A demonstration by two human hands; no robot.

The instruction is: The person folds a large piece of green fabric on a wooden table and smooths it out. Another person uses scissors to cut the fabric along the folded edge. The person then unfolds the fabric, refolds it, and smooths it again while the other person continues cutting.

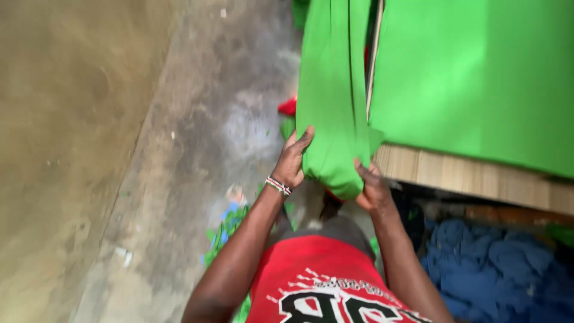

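Seen from above, a person in a red shirt [317, 281] stands at the corner of a wooden table [478, 176] draped in green cloth [472, 78]. A long fold of the same cloth, the hanging fold [332, 101], drops over the table's edge.

The left hand [293, 160], with a beaded bracelet [278, 186] at the wrist, cups the fold's lower left side, fingers spread against the fabric. The right hand [372, 186] grips its bottom right edge, fingers curled into the cloth. Together they hold the rounded bottom end just in front of the person's waist.

The step in hand looks like gathering or lifting the hanging fold. Any next move would call for a firm two-handed grip and keeping the fabric off the floor [197, 131].

The floor is grey concrete, dusty, with green scraps [224, 230] near the feet. A heap of blue cloth [496, 263] lies under the table at right, and a bit of red cloth [288, 107] shows behind the fold.
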